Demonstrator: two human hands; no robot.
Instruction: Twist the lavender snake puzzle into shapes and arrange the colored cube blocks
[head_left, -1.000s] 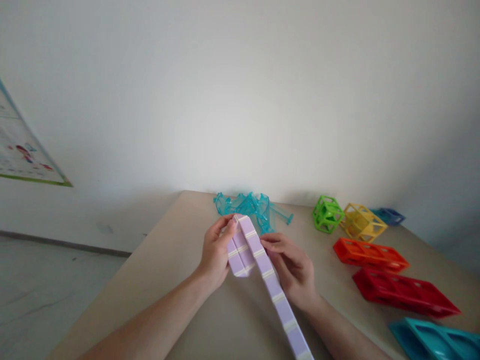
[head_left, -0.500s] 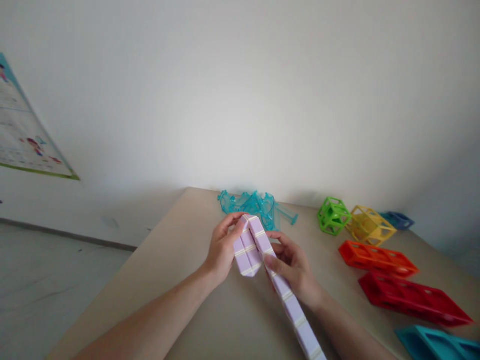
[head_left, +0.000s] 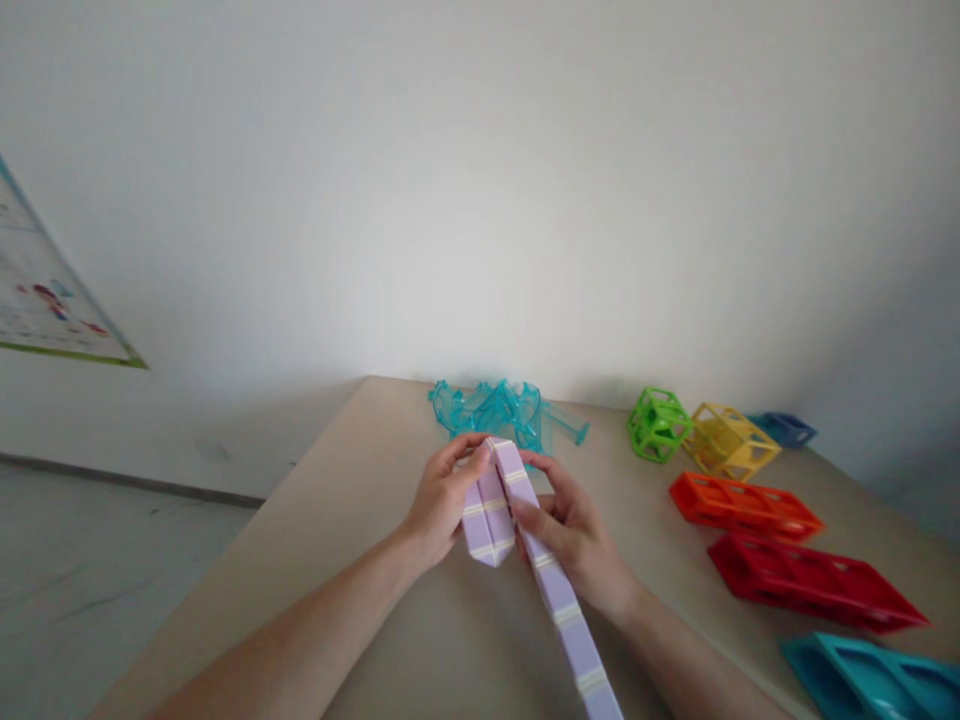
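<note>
A lilac segmented folding strip point(head_left: 551, 575), with pale bands between its blocks, is held above the table. One end is folded back into a short bundle of parallel rows; the rest runs as a long straight tail toward me and leaves the lower edge of the view. My left hand point(head_left: 444, 495) is closed on the folded end, thumb on top. My right hand point(head_left: 570, 530) grips the straight part beside the fold, its thumb lying on the upper face. The fingers beneath the strip are partly hidden.
Translucent teal plastic pieces point(head_left: 495, 408) lie by the wall on the table point(head_left: 345, 480). To the right are a green frame cube point(head_left: 658, 425), a yellow frame block point(head_left: 729, 442), a dark blue piece point(head_left: 786, 430), and orange point(head_left: 744, 505), red point(head_left: 814, 582) and turquoise point(head_left: 874, 672) long blocks.
The straight part has swung slightly closer to the folded bundle, and my right hand has moved a little left with it. The view has shifted slightly.
</note>
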